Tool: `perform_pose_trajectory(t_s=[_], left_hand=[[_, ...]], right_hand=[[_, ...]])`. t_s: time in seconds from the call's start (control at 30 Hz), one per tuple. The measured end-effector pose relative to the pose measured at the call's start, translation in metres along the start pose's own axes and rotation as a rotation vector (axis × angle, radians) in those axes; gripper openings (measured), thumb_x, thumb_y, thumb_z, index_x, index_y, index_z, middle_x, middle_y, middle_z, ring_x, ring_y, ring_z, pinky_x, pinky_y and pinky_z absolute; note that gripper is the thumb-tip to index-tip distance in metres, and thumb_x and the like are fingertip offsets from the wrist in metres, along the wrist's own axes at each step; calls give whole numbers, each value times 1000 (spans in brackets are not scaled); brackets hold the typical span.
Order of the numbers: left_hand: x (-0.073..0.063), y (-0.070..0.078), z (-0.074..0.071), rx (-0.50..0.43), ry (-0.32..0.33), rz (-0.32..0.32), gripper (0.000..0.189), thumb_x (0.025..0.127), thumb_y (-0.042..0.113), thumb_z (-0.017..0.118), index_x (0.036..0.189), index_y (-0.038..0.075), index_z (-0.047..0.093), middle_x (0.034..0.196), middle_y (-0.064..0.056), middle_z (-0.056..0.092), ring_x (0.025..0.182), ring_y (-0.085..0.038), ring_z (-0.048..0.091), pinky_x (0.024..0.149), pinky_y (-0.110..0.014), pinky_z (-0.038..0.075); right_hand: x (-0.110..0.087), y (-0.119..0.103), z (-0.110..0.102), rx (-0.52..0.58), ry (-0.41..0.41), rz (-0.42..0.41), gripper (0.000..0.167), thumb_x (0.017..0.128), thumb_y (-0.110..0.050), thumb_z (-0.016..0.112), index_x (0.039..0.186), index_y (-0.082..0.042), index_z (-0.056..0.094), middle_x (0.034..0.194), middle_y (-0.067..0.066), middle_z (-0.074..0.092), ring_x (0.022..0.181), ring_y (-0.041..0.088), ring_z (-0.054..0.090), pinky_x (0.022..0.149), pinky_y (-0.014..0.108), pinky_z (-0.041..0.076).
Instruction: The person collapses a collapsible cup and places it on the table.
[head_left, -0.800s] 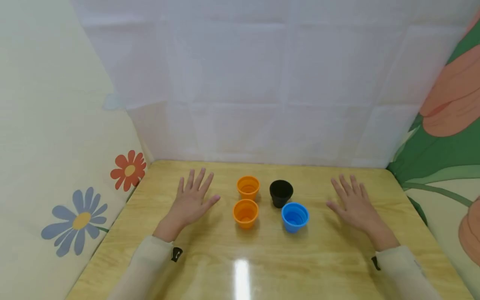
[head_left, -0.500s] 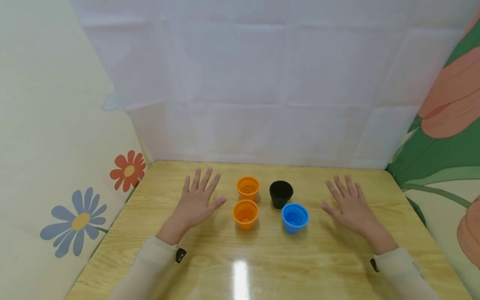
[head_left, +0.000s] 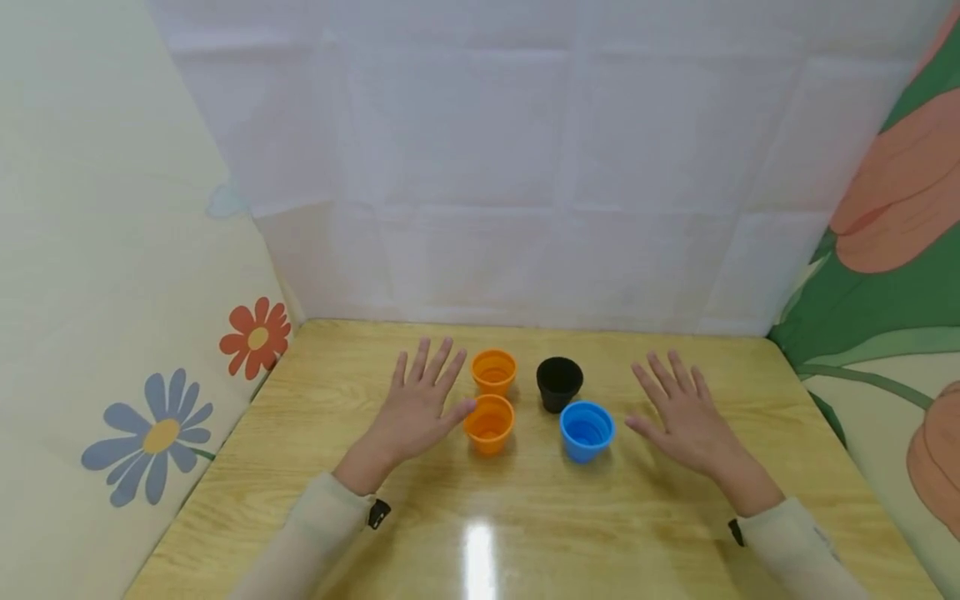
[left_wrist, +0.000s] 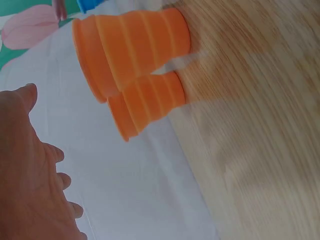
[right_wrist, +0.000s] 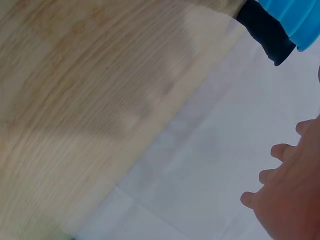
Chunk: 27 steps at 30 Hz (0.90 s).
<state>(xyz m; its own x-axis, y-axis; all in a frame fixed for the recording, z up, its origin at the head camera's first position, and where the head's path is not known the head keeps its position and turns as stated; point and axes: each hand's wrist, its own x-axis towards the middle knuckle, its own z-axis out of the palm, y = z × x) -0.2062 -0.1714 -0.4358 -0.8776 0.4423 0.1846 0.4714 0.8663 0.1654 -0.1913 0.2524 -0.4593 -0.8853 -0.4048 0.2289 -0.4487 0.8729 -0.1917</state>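
Note:
My left hand (head_left: 416, 417) is spread, fingers straight, just left of two orange ribbed cups; its thumb tip comes right up to the rim of the nearer orange cup (head_left: 490, 427). The farther orange cup (head_left: 493, 372) stands directly behind. In the left wrist view both orange cups (left_wrist: 135, 47) stand upright beyond the thumb. A black cup (head_left: 558, 385) stands to the right of them, with a blue ribbed cup (head_left: 587, 432) in front of it. My right hand (head_left: 686, 425) is spread to the right of the blue cup, holding nothing.
All the cups stand on a wood-grain table (head_left: 420, 533). Behind it hangs a creased white cloth (head_left: 480, 167). Flower-patterned panels rise on the left (head_left: 150, 250) and right (head_left: 892, 350) sides.
Both hands have moved inward toward the cups, the left one to the right and the right one to the left. The cups stay where they were.

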Motion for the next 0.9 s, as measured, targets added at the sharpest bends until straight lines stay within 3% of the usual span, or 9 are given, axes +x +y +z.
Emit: perform_pose_trajectory(t_s=[0.37,0.73,0.9], left_hand=[[2,25,13,-11,-7,46,79,105,58,40,162,10,17,170,-11,7,156,-36,1,124,-60,2],[6,47,25,-20,31,109,71,104,54,48,157,9,35,163,-16,29,152,-37,22,122,-62,16],[8,55,29,-9,12,130,71,104,56,46,156,10,36,163,-14,30,151,-36,25,122,-60,17]], right_hand=[[-1,-11,6,59,5,-32,78,99,-41,63,161,-11,26,165,22,20,153,46,9,118,71,11],[-4,-18,12,61,-7,-56,74,101,-43,59,159,-8,28,162,23,27,148,47,25,112,68,32],[-6,-21,14,77,-10,-76,73,102,-44,58,159,-9,29,160,22,33,144,45,34,111,65,36]])
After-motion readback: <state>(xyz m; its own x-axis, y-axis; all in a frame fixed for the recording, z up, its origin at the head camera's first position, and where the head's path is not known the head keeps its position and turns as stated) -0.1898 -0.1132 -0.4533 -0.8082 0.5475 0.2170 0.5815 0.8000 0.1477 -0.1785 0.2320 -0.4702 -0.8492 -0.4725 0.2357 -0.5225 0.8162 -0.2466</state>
